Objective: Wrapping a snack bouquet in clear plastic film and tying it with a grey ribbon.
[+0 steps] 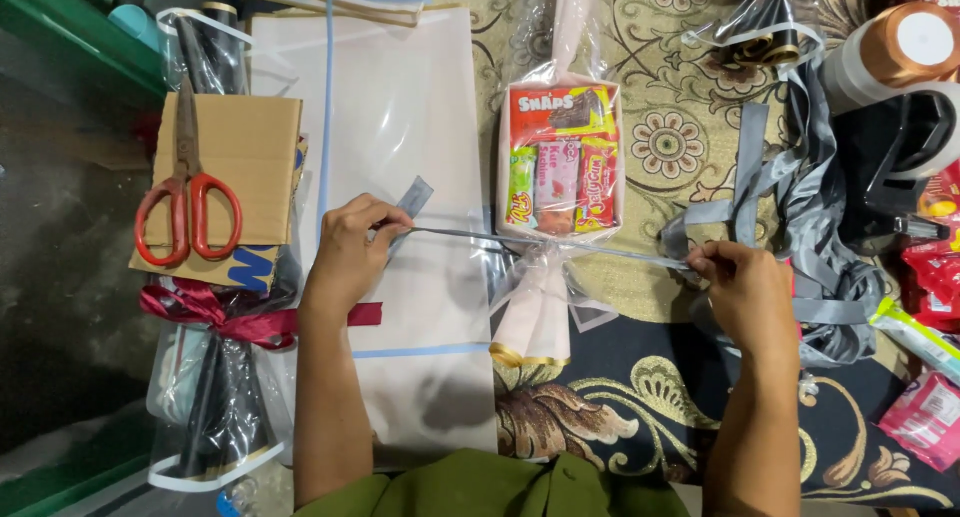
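A clear-wrapped snack bundle with several colourful candy packets lies on the patterned cloth. A grey ribbon stretches taut across its gathered neck. My left hand pinches one end of the ribbon, left of the bundle. My right hand pinches the other side, where the ribbon runs into a loose grey ribbon pile.
Red-handled scissors lie on a cardboard piece at left. A white sheet covers the middle. A dark red ribbon ties a wrapped item below. Ribbon spools and candy packets sit at right.
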